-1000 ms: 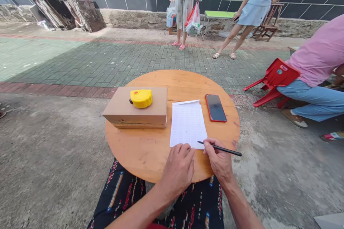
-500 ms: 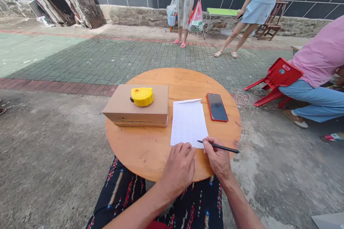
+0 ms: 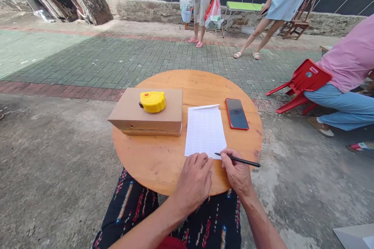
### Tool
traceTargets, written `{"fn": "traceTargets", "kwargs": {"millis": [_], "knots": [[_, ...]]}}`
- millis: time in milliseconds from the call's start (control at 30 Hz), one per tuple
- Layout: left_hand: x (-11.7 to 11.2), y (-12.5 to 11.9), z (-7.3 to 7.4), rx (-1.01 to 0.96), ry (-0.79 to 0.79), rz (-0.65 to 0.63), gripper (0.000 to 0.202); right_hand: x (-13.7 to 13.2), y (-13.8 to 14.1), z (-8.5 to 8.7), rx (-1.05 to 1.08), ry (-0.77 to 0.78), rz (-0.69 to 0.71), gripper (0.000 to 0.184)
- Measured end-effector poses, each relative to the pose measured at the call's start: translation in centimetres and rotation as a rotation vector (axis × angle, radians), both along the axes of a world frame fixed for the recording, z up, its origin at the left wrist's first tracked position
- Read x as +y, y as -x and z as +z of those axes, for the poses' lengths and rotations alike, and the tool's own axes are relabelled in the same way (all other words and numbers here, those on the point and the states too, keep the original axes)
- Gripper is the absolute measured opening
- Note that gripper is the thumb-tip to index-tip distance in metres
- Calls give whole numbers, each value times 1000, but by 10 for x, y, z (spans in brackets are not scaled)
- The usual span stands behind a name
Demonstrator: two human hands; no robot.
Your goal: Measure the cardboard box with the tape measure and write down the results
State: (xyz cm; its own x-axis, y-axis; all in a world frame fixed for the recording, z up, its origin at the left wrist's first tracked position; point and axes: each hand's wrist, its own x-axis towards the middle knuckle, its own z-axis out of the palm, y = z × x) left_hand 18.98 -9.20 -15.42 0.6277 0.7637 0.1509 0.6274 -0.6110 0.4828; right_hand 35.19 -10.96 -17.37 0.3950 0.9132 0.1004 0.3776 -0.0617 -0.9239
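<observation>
A white sheet of paper (image 3: 204, 130) covered in rows of small print lies on the round wooden table (image 3: 152, 163), its far edge folded up. My left hand (image 3: 195, 175) rests at the paper's lower edge, palm down with the fingers loosely bent and nothing gripped. Between the thumb and fingers of my right hand (image 3: 237, 169) is a black pen (image 3: 244, 160), its tip pointing left over the paper's lower right part. A yellow tape measure (image 3: 152, 102) sits on top of a brown cardboard box (image 3: 172, 114) to the left. Right of the paper lies a red-cased phone (image 3: 237, 113), screen up.
Beyond the table, one person (image 3: 203, 4) stands holding plastic bags, and another person (image 3: 288, 0) stands farther right. At right, someone in a pink shirt (image 3: 344, 56) sits by a red plastic chair (image 3: 311, 78). A green folding table (image 3: 244, 6) stands by the wall.
The view has shifted slightly, so the background sits a little higher. Both hands, the pen and the paper stay nearly as they were.
</observation>
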Motion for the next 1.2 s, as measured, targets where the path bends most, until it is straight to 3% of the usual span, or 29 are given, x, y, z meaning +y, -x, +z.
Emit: {"fn": "traceTargets", "kwargs": {"millis": [1200], "knots": [[1,0,3,13,41,-6,33,-1,3,1,-84,17,81,20]]}}
